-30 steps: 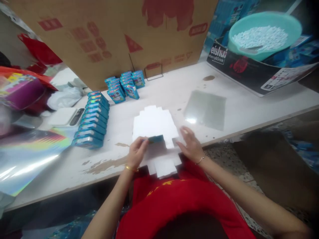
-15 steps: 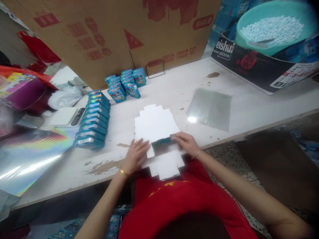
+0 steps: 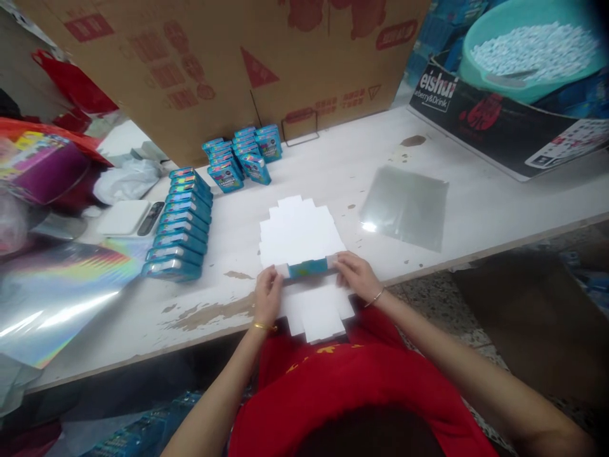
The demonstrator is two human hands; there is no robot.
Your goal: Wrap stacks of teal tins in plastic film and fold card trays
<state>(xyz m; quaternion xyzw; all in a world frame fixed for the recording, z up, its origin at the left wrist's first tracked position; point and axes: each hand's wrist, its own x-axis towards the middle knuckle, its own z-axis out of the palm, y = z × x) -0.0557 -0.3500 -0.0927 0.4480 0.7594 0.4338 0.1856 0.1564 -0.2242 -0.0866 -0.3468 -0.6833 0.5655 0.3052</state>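
Note:
A flat card box blank shows a blue printed strip [image 3: 308, 269] with white flaps at its two ends. My left hand [image 3: 268, 293] pinches the left end flap, thumb and fingers closed on it. On the other end, my right hand [image 3: 358, 275] grips the right flap between thumb and fingers. Beyond the strip lies a fan of white card blanks [image 3: 301, 231], white side up, on the table. Nearer my body, more stepped white card [image 3: 316, 314] reaches over the table edge; whether it belongs to the held blank I cannot tell.
Left stand a row of blue boxes [image 3: 181, 228], a white scale [image 3: 124, 218] and shiny film [image 3: 61, 292]. Several small blue boxes [image 3: 226, 176] stand before a large carton [image 3: 214, 70]. Clear sheets [image 3: 404, 206] lie right, below a turquoise basin [image 3: 499, 86] of small white pieces.
My left hand has gone from lying flat on the card to pinching its left flap. The blue strip has turned up into fuller view. My right hand keeps its hold.

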